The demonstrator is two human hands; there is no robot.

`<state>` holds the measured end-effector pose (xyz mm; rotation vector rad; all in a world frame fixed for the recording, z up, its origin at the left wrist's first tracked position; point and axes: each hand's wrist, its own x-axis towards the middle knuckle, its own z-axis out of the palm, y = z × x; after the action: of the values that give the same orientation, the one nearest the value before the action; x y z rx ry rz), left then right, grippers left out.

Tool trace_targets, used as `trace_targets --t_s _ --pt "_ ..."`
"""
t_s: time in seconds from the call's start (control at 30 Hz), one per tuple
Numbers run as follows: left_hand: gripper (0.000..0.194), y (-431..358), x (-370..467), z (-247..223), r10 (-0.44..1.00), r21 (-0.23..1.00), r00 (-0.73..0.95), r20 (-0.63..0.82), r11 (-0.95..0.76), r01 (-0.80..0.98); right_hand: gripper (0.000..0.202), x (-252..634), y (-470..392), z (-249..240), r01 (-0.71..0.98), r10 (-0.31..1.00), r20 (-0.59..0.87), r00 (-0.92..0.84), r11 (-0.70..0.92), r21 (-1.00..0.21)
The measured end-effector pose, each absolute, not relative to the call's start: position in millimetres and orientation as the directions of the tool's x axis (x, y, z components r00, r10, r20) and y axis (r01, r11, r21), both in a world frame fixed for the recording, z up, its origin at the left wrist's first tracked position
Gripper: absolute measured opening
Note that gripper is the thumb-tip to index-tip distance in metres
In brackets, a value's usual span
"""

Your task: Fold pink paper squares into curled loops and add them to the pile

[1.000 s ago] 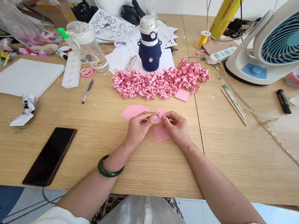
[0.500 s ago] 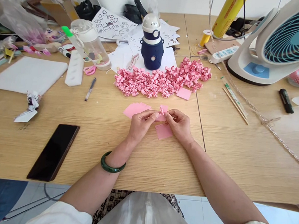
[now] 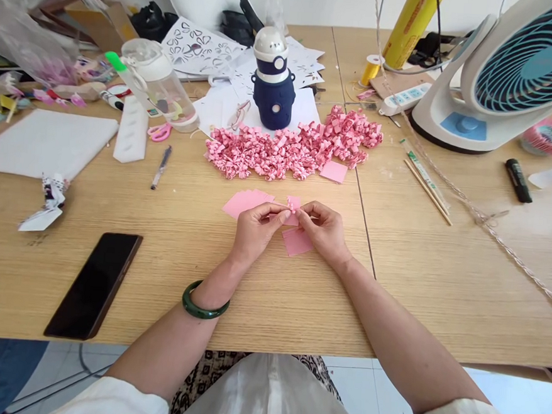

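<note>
Between my fingertips is a small curled pink paper piece. My left hand pinches it from the left, thumb against forefinger. My right hand pinches at its right side. Its exact shape is partly hidden by the fingers. Under and beside the hands lie flat pink paper sheets: a fanned stack at the left and a square sheet just below the fingertips. Beyond them spreads a long heap of curled pink paper pieces, with another pink square at its right front edge.
A dark blue bottle stands behind the heap, near a clear bottle. A phone lies front left, a pen beyond it. On the right are a fan, a twisted cord, wooden sticks and a marker.
The whole view has shifted a little, so most things sit slightly further left. Both hands keep their pinch on the pink paper piece, with little visible change.
</note>
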<state>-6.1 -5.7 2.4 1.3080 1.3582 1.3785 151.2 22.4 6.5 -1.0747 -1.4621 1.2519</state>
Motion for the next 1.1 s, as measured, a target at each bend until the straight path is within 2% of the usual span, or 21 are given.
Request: trace_targets --t_s 0.47,0.7,0.9,1.0,1.1 --pt "0.021 -4.2 -9.1 7.4 0.97 0.971 -0.177 0.169 -0.134 0.197 0.015 154.4 19.6 15.6 -0.018 0.94 0.045 -0.339 0.042 -0.999" --pt "0.031 -0.7 -10.4 5.8 0.991 0.99 -0.081 0.105 -0.096 0.107 0.012 156.5 18.8 14.2 -0.008 0.921 0.055 -0.386 0.056 -0.998" --pt "0.028 -1.4 -9.4 8.7 0.995 0.989 -0.036 0.096 -0.092 0.113 0.011 157.9 20.1 13.4 -0.043 0.902 0.05 -0.428 0.035 -0.998" --pt "0.027 0.0 -10.7 7.5 0.996 0.99 -0.04 0.086 -0.081 0.116 0.009 157.8 19.7 15.2 -0.061 0.892 0.035 -0.451 0.008 -0.998" --pt "0.032 2.8 -12.7 4.0 0.998 0.999 -0.053 0.027 -0.025 0.039 0.014 156.9 19.9 15.4 -0.085 0.879 0.019 -0.476 -0.024 -0.996"
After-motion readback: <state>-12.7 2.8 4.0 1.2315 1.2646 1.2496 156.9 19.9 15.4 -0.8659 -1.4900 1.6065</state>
